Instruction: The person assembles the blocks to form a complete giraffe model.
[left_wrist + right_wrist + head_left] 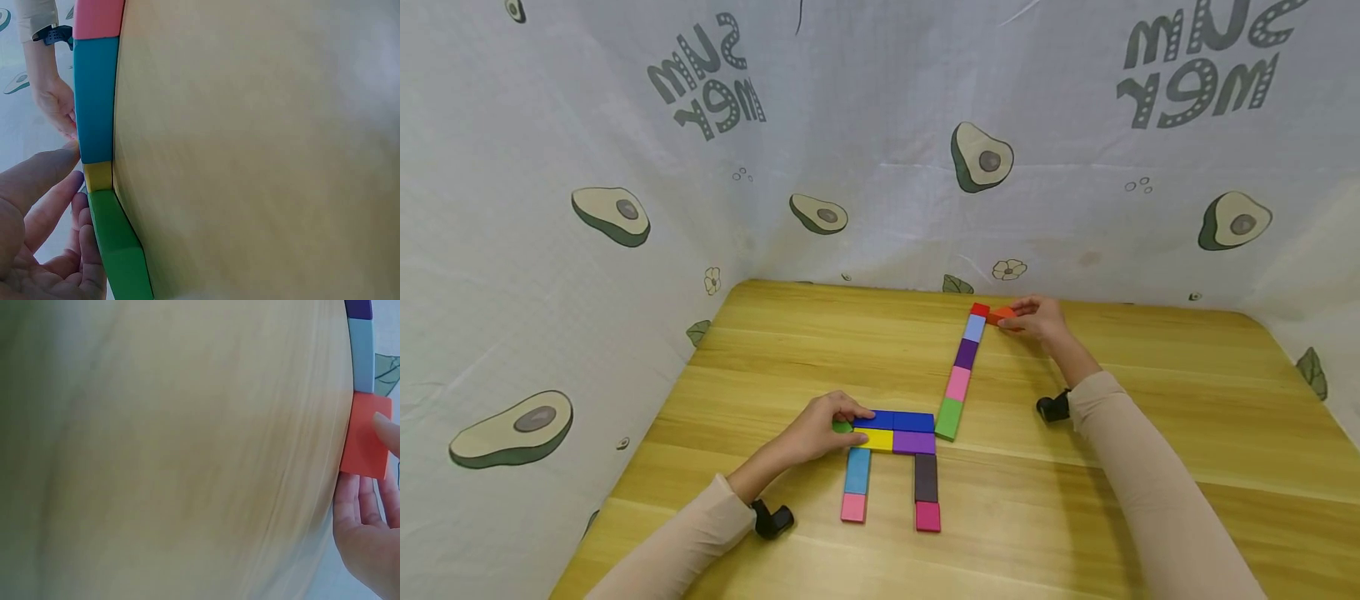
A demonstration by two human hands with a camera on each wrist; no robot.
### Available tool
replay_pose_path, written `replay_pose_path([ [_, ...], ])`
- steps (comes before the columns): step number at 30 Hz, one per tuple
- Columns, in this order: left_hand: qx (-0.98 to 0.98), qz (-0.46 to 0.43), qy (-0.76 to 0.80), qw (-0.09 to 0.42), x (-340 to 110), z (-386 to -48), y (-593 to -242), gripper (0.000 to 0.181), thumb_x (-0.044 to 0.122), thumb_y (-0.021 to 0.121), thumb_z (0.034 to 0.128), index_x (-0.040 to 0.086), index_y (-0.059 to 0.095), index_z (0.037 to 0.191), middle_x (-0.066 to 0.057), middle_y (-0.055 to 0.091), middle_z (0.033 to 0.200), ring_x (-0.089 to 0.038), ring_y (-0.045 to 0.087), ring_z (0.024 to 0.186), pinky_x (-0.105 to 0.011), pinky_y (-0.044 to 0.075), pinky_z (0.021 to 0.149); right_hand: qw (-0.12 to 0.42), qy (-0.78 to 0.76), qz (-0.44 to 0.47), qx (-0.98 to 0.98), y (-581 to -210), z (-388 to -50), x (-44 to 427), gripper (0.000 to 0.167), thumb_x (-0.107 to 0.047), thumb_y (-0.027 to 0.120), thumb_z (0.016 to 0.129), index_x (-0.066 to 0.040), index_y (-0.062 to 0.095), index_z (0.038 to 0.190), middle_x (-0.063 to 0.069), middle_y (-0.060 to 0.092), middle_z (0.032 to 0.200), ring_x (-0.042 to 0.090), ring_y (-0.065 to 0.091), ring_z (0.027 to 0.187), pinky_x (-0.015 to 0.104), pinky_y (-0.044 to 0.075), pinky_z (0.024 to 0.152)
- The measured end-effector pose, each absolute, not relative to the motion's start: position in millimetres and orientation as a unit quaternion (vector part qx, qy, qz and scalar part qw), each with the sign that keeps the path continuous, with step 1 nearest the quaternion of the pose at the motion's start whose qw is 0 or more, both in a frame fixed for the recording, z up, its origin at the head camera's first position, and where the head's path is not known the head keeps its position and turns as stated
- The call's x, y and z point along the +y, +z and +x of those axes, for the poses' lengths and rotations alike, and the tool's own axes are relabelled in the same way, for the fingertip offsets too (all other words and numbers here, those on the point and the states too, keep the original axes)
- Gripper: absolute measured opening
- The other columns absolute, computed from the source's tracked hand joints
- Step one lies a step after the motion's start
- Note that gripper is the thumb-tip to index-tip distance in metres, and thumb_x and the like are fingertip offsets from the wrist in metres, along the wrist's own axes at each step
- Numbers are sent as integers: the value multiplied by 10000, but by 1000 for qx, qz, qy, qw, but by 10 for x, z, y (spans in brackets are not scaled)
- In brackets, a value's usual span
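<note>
My right hand (1037,319) pinches an orange-red block (1002,316) between thumb and fingers at the far end of the table. That block meets the red block (980,308) topping a slanted column. In the right wrist view the orange-red block (367,434) appears just past the light blue block (362,355). Nearer the front, my left hand (816,427) rests on the left end of a two-row body, a finger on a blue block (880,420) and the thumb on the yellow block (877,441). A green block (841,427), partly hidden by this hand, sits at that end.
Below the column's red and light blue blocks come dark purple (966,353), pink (958,383) and green (949,418) blocks. Two legs, one light blue (857,472) and pink, one dark (927,477) and magenta, point frontward. A patterned cloth (880,167) hangs behind the wooden table (760,350).
</note>
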State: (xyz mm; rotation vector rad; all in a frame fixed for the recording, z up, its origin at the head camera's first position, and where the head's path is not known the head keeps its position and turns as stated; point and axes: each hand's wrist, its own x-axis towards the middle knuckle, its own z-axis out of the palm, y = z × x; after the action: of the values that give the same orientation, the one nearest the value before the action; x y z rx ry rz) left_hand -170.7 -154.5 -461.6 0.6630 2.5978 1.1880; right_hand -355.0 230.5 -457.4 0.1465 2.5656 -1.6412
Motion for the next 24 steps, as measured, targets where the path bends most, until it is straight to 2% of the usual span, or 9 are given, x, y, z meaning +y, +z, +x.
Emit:
replay_pose_path([
  [3,882,224,401,108,-1540,-1713,-4613,287,144,772,893,104,749,1176,6,615,1030,-135,546,927,-320,514,864,44,-534,46,843,-4574,-3526,2330,461,-80,794,860,99,567,1220,98,594,1010,211,516,937,167,485,725],
  [10,881,226,401,106,-1546,-1726,-4620,278,147,772,893,104,750,1166,3,621,1034,-143,557,937,-333,519,869,35,-567,24,823,-4536,-3463,2431,539,-133,779,886,117,517,1284,40,617,1011,65,555,850,186,521,762],
  [16,880,232,403,99,-1572,-1736,-4635,278,157,774,891,103,752,1163,0,629,1034,-160,570,947,-336,523,864,21,-594,9,804,-4475,-3387,2541,559,-176,746,917,119,493,1320,-20,576,993,75,547,871,224,540,787],
  [24,871,232,423,97,-1649,-1713,-4647,280,177,766,901,104,746,1171,-6,651,1035,-169,574,933,-351,514,850,-36,-515,-49,855,-4437,-3208,2745,546,-294,684,964,106,533,1304,106,577,1095,71,520,910,246,496,826],
])
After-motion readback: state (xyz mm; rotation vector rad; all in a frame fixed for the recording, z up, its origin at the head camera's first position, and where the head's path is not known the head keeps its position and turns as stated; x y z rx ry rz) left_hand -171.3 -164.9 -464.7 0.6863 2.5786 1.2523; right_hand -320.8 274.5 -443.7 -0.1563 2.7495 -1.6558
